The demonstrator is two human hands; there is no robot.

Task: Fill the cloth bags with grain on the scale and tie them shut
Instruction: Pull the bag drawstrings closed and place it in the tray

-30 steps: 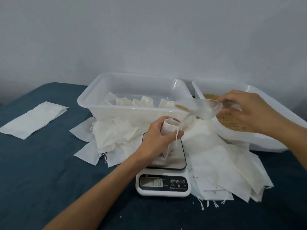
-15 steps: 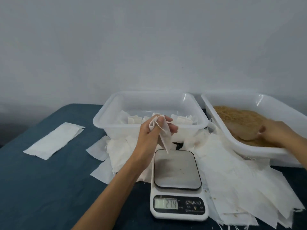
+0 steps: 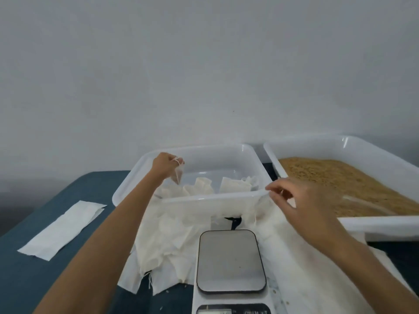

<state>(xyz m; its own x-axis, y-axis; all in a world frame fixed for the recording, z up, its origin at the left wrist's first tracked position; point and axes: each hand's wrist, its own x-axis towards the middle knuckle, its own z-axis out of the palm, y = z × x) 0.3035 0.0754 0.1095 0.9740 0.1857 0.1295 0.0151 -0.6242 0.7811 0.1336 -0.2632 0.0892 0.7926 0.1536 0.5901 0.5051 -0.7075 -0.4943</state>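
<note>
On the blue table (image 3: 27, 275), the left hand (image 3: 166, 165) pinches a bag (image 3: 178, 176) over the tub (image 3: 226, 197); right hand (image 3: 301, 200) loose, empty. An untied string could spill grain.

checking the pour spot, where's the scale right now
In the head view the scale sits low and centre on the table, its platform bare, just in front of the clear bin of bags, with loose cloth bags on both sides.

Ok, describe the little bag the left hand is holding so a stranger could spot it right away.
Find the clear plastic tub left of the grain tray. Over its left corner the left hand holds a small cloth bag by its strings. Unlike the bags lying in the tub, it hangs in the air.
</note>
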